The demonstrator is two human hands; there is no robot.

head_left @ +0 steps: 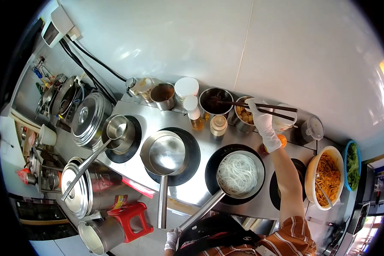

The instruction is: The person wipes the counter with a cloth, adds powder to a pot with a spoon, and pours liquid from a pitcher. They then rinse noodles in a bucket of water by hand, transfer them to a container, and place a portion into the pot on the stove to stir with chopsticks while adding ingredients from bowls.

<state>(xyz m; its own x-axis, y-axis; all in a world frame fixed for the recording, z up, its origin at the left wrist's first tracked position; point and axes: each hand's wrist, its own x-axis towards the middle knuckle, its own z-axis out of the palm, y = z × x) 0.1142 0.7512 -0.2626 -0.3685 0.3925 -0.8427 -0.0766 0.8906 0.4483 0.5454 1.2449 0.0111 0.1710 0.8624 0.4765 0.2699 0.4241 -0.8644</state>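
Note:
My right hand (262,123), in a white glove, is closed around a pair of long dark chopsticks (279,109). Their tips reach left into a steel pot (202,90) of dark sauce. Beneath the wrist stands a steel pot of round yellowish-brown pieces (243,114). A saucepan (262,179) holding white noodles (237,173) rests on a black burner. Low in the view, my gloved left hand (171,240) has its fingers curled at the end of that saucepan's handle; its grip is partly hidden.
An empty saucepan (164,153) and a small pot with a ladle (116,127) sit on burners leftward. Squeeze bottles (218,127) and a white tub (186,87) line the back. A bowl of orange shreds (328,170) stands right; a red stool (134,219) is below left.

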